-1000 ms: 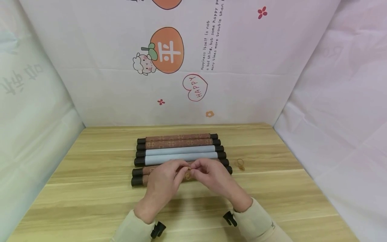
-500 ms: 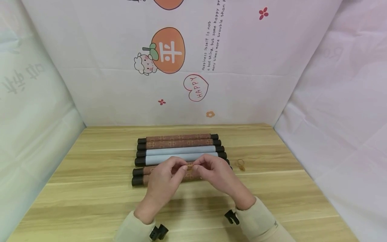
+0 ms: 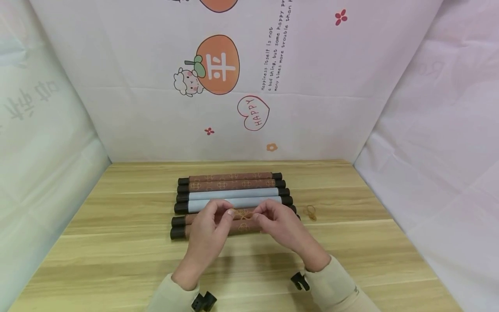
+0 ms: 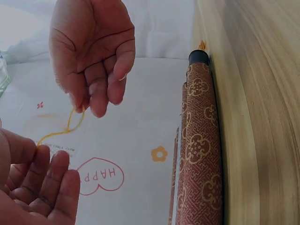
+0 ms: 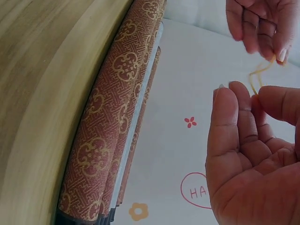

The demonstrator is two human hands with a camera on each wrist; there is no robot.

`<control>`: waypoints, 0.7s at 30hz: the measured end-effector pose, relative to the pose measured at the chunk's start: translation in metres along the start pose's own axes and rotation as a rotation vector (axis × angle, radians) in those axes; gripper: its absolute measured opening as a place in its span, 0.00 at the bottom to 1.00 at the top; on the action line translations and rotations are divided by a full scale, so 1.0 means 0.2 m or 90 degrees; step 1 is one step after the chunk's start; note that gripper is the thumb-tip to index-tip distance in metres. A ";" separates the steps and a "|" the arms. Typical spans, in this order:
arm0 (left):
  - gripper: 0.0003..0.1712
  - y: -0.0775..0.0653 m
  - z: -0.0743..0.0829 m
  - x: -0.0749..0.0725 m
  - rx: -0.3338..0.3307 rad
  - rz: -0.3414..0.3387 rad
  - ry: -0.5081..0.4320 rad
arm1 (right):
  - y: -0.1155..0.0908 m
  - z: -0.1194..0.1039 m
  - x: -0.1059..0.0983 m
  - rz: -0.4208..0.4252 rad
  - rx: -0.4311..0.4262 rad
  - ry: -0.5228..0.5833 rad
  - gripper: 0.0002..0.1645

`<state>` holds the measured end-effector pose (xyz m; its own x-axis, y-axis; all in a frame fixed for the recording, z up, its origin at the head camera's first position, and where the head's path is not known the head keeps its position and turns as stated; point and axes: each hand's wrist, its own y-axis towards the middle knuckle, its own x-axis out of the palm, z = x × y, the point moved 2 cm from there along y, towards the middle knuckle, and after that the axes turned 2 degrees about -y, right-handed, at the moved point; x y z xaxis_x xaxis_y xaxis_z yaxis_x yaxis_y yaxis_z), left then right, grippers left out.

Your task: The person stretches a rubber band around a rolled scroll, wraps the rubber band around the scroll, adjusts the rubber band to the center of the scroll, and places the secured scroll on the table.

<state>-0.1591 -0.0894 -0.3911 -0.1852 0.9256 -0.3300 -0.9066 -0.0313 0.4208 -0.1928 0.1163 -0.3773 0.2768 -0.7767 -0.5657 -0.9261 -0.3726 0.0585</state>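
A thin yellow rubber band (image 4: 68,131) is stretched between my two hands in the air. My left hand (image 3: 207,232) pinches one end between thumb and forefinger. The other end is pinched by the thumb and fingers of my right hand (image 3: 281,225). In the left wrist view the band narrows to a crossing, with a loop running up to the right hand (image 4: 93,56). Just beyond and below the hands lie brown patterned scrolls (image 3: 243,227) with black end knobs, partly hidden by the fingers.
Behind the nearest scrolls lie pale blue scrolls (image 3: 238,202) and further brown patterned scrolls (image 3: 230,185), side by side on the wooden table (image 3: 117,268). More rubber bands (image 3: 310,212) lie loose to their right. A printed white cloth (image 3: 312,121) walls off the back and sides.
My hands have drawn apart, mainly the left one moving left, and the rubber band between them now shows stretched. The scrolls have stayed in place.
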 end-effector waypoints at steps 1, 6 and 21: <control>0.06 0.00 0.00 0.00 0.002 0.004 -0.007 | 0.00 0.00 0.00 -0.003 0.006 -0.005 0.08; 0.06 0.00 0.01 0.01 0.016 -0.002 -0.029 | 0.00 0.02 0.02 -0.030 0.011 -0.018 0.06; 0.04 -0.02 0.03 0.05 0.073 -0.057 0.076 | 0.00 -0.03 0.06 -0.151 -0.087 0.041 0.26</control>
<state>-0.1550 -0.0771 -0.3902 -0.1553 0.8713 -0.4655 -0.8736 0.0988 0.4765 -0.1871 0.1044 -0.3779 0.5018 -0.6885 -0.5236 -0.7914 -0.6097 0.0432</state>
